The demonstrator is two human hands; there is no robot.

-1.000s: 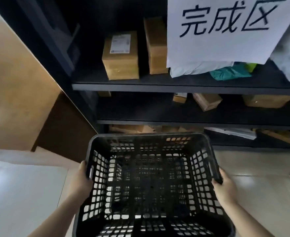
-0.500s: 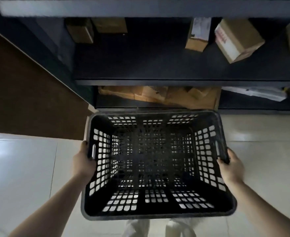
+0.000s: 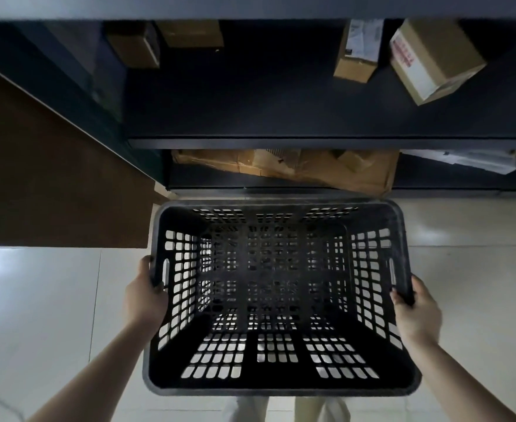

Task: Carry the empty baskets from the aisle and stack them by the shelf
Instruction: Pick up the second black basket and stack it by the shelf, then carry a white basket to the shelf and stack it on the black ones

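The left hand (image 3: 145, 295) is closed around the left rim of a black perforated basket (image 3: 281, 388), thumb on top of the rim beside the slot handle, the other fingers wrapped underneath and out of sight. The right hand (image 3: 416, 312) grips the opposite rim the same way, fingertips curled over the edge by the right slot handle, the rest of them hidden behind the wall. The basket hangs between the two hands, open side up, and nothing lies inside it; pale floor shows through the holes in its walls and bottom. Whether its base touches the floor or is held just above cannot be told from this angle.

Beyond the hands, just past the basket's far rim, stands a dark shelf unit (image 3: 311, 143). Its lowest level holds flattened cardboard (image 3: 296, 167), partly cut off by the board above it, and to the right of that some white packets (image 3: 469, 159) that are hard to make out in the shade. On the level above, ahead of the right hand, sit two small cartons (image 3: 433, 59), one tilted with a red-printed label that is too small to read; ahead of the left hand two more boxes (image 3: 165, 44) are cut by the top shelf edge. Left of the left hand a brown panel (image 3: 53, 184) meets the light tiled floor (image 3: 37, 300). Below the basket's near rim a strip of pale trouser legs (image 3: 287, 409) shows, mostly hidden by the basket.
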